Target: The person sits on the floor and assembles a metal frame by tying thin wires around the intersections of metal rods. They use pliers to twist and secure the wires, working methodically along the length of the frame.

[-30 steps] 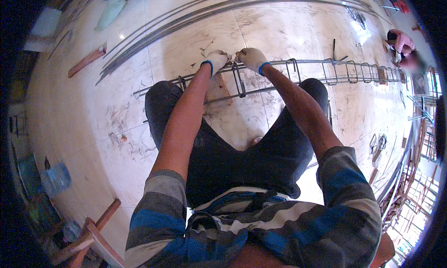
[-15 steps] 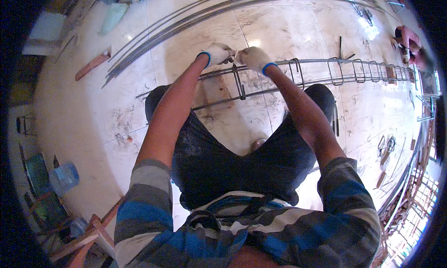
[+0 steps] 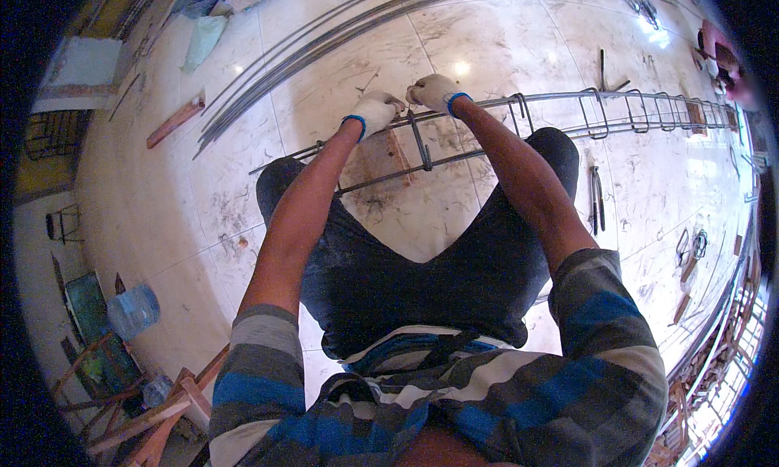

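Note:
A long cage of steel reinforcing bars (image 3: 479, 150) with square stirrups lies across the floor before my knees. My left hand (image 3: 376, 113), in a white glove with a blue cuff, is closed just over the far top bar, its fingertips beside a stirrup (image 3: 420, 146). My right hand (image 3: 433, 94), gloved alike, is curled closed on the other side of that stirrup, slightly farther away. A small gap separates the hands. Whatever the fingers pinch is too small or hidden to name. A brown board (image 3: 373, 165) lies under the cage between my arms.
Long loose steel bars (image 3: 300, 61) stretch along the far floor. A wooden block (image 3: 175, 120) lies at left, and a water jug (image 3: 133, 311) stands lower left near timber pieces (image 3: 174, 410). Black tools (image 3: 597, 197) lie by my right knee. Another person (image 3: 722, 57) is at far right.
The view has shifted a little. My left hand has come nearer to the bar, while my right hand has lifted slightly away from the cage. The hands are a little farther apart.

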A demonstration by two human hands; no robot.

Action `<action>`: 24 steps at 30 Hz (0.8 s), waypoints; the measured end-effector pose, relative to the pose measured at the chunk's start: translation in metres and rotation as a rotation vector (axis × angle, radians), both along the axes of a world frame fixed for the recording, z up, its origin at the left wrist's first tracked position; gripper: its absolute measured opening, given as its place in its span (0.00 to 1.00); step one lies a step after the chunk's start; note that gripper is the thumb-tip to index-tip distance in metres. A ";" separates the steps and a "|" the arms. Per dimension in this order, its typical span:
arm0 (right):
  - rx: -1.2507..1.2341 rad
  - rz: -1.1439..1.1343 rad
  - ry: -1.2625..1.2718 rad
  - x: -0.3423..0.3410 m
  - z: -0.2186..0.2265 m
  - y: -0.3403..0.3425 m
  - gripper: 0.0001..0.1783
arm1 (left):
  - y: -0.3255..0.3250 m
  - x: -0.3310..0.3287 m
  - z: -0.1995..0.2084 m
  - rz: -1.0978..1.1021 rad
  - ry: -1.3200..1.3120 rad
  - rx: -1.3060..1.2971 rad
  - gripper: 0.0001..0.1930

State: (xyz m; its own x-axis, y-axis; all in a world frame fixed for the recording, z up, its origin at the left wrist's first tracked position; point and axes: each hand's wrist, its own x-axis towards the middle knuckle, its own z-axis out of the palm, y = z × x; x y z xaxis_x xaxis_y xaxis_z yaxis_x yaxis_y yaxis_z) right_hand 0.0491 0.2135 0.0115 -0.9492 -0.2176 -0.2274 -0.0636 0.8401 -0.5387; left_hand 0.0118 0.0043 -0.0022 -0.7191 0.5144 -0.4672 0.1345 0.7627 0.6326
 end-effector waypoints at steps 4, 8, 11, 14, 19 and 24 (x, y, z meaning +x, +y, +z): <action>0.129 -0.140 -0.099 0.004 0.015 0.006 0.28 | 0.023 0.002 -0.007 0.147 -0.218 0.074 0.20; 0.106 -0.129 0.114 0.021 0.048 -0.071 0.29 | -0.055 -0.041 -0.070 -0.035 -0.022 0.068 0.19; 0.050 -0.307 -0.018 0.028 0.037 -0.034 0.33 | -0.009 -0.023 -0.049 -0.238 0.216 -0.114 0.21; 0.069 -0.184 0.000 0.020 0.031 -0.014 0.39 | 0.022 0.018 0.007 -0.036 0.142 -0.080 0.25; 0.084 0.219 0.013 0.005 0.074 0.009 0.32 | 0.023 0.033 -0.006 0.094 0.282 -0.074 0.25; -0.125 -0.279 0.401 0.075 0.156 0.106 0.31 | 0.041 0.047 0.011 0.210 0.362 -0.206 0.27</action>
State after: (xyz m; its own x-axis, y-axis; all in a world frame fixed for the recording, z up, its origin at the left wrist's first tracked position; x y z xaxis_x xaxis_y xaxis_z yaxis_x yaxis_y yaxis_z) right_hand 0.1237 0.3197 0.1679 -0.9824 0.0546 0.1786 -0.0682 0.7854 -0.6152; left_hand 0.0586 0.0452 0.0087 -0.9334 0.2632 -0.2440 0.1481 0.9017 0.4062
